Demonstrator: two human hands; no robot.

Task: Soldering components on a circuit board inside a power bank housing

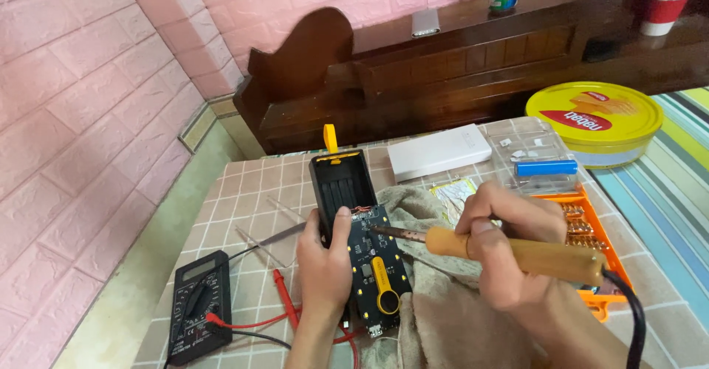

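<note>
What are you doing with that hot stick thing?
A person is soldering. The right hand holds a wooden-handled soldering iron, its tip resting on a black circuit board. The left hand steadies the board against an open black case. They sit on a cloth over a tiled table. A multimeter lies to the left.

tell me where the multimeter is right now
In the head view the black multimeter lies at the table's lower left, left of the left hand, its red lead between them.
</note>
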